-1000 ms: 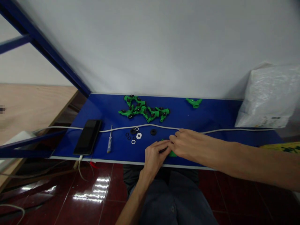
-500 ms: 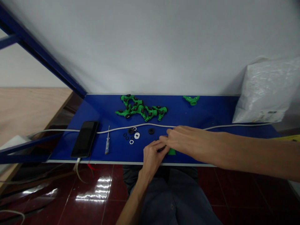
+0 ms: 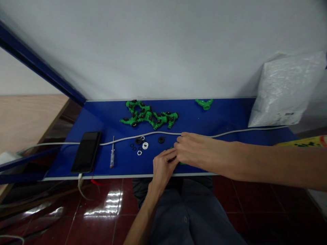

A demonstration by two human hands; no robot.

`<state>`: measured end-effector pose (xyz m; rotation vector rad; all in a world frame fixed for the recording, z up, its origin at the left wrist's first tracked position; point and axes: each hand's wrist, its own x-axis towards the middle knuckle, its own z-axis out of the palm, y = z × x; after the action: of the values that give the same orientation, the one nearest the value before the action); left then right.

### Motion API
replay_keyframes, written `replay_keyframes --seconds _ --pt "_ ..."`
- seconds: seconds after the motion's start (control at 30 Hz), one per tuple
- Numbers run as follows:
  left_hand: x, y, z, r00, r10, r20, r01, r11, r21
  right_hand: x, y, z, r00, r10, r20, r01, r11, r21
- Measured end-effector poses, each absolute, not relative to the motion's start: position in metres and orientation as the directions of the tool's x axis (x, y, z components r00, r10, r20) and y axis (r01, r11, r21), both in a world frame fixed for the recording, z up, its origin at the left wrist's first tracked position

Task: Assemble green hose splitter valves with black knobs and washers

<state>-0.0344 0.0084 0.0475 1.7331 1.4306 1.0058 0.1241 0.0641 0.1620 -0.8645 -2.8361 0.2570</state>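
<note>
My left hand (image 3: 163, 165) and my right hand (image 3: 188, 148) meet near the front edge of the blue table (image 3: 102, 160), fingers closed around a green fitting (image 3: 183, 163) that they mostly hide. Just left of them lie a black ring (image 3: 161, 140), a white ring (image 3: 145, 145), a white nut (image 3: 139, 153) and several small black rings. Farther back sits a cluster of green Y-shaped fittings (image 3: 146, 117) with black valves. Another green Y piece (image 3: 204, 104) lies alone near the wall.
At the left are a black phone (image 3: 86, 152) on a cable and a clear-handled screwdriver (image 3: 112, 156). A white cable (image 3: 122, 139) crosses the table. A plastic-wrapped package (image 3: 283, 92) stands at the right, with a yellow item (image 3: 304, 141) in front.
The view has shifted slightly. My right hand has turned and moved a little left over the green fitting, which shows less now. More of the yellow item is visible at the right.
</note>
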Motion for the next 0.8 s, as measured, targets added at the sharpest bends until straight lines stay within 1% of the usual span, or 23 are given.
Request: replay_keyframes --seconds 0.03,0.07,0.1,0.2,0.27,0.37,0.47,0.5,0.57,0.63,0.7,0.73,0.8 --pt "-0.034 0.008 0.047 0.101 0.984 0.146 0.470 -0.177 0.865 0.122 0.064 0.170 -0.878 0.477 0.035 0.464 0.867 -0.178" --pt "-0.034 0.009 0.046 0.098 0.984 0.147 0.470 -0.176 0.865 0.120 0.064 0.178 -0.908 0.420 -0.014 0.415 0.893 -0.176" --pt "-0.034 0.009 0.045 0.097 0.984 0.148 0.471 -0.177 0.864 0.118 0.064 0.186 -0.916 0.397 -0.046 0.398 0.897 -0.192" --pt "-0.034 0.009 0.044 0.105 0.983 0.149 0.471 -0.181 0.863 0.109 0.070 0.201 -0.860 0.494 -0.130 0.508 0.806 -0.304" --pt "-0.034 0.009 0.044 0.120 0.982 0.145 0.460 -0.184 0.869 0.105 0.077 0.204 -0.818 0.543 -0.189 0.573 0.744 -0.343" --pt "-0.033 0.009 0.044 0.134 0.982 0.132 0.427 -0.178 0.887 0.111 0.091 0.209 -0.772 0.597 -0.218 0.634 0.702 -0.323" --pt "-0.033 0.010 0.045 0.139 0.984 0.115 0.389 -0.161 0.907 0.140 0.101 0.213 -0.721 0.652 -0.232 0.692 0.662 -0.290" --pt "-0.033 0.010 0.045 0.141 0.984 0.108 0.378 -0.154 0.913 0.154 0.100 0.210 -0.709 0.669 -0.222 0.703 0.647 -0.294" --pt "-0.034 0.010 0.047 0.135 0.987 0.092 0.361 -0.135 0.923 0.184 0.092 0.196 -0.688 0.711 -0.145 0.696 0.591 -0.407" --pt "-0.035 0.009 0.049 0.116 0.990 0.074 0.349 -0.111 0.930 0.214 0.075 0.166 -0.574 0.818 -0.034 0.726 0.490 -0.482" --pt "-0.035 0.009 0.050 0.104 0.993 0.057 0.341 -0.089 0.936 0.239 0.052 0.126 -0.456 0.880 0.134 0.740 0.459 -0.492" --pt "-0.035 0.010 0.050 0.103 0.994 0.049 0.338 -0.081 0.938 0.249 0.041 0.105 -0.401 0.896 0.190 0.758 0.441 -0.480" --pt "-0.034 0.012 0.050 0.104 0.994 0.035 0.338 -0.068 0.939 0.260 0.022 0.069 -0.353 0.906 0.233 0.775 0.422 -0.470"
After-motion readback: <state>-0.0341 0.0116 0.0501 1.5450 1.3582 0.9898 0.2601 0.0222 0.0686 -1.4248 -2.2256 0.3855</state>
